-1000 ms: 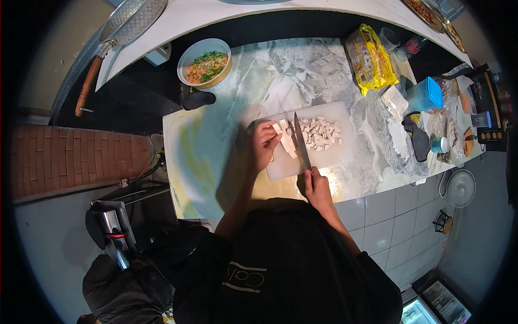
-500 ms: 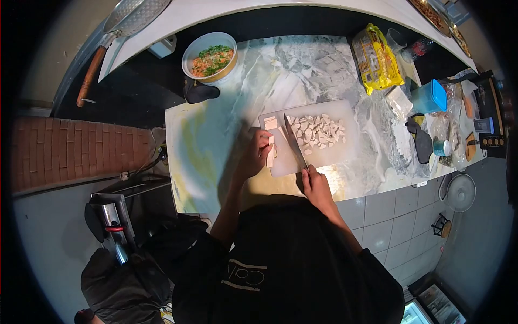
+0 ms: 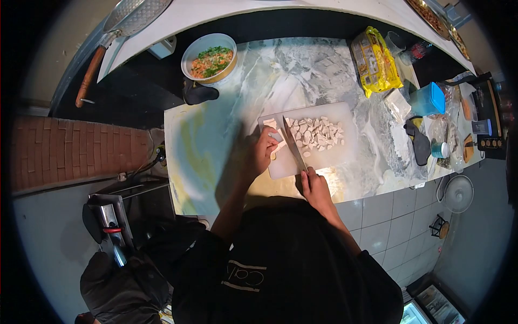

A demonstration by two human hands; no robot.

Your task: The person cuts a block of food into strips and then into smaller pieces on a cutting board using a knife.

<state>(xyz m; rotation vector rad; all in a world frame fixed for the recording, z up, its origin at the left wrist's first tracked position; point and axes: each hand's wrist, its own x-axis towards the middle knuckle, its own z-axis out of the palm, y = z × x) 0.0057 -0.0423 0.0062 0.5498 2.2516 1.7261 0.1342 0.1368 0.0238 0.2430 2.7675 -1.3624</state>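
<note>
A white cutting board (image 3: pixel 340 157) lies on the marble counter. My right hand (image 3: pixel 317 189) is wrapped round the handle of a kitchen knife (image 3: pixel 294 144), whose blade points away from me across the board. Left of the blade, my left hand (image 3: pixel 262 154) pinches a pale food strip (image 3: pixel 281 145), partly hidden by the fingers. More pale strips (image 3: pixel 270 123) lie at the board's far left corner, just beyond that hand. To the right of the knife is a spread of small chopped pale pieces (image 3: pixel 322 132).
A bowl of chopped orange and green food (image 3: pixel 212 60) stands at the back left, beside a dark cloth (image 3: pixel 199 93). At the right are a yellow packet (image 3: pixel 375 62), a blue-lidded container (image 3: pixel 430 99), a dark mitt or cloth (image 3: pixel 418 141) and a small jar (image 3: pixel 440 149).
My left hand has shifted slightly right, closer to the blade. The strip it holds now slants towards the knife instead of lying lengthwise. My right hand has barely moved.
</note>
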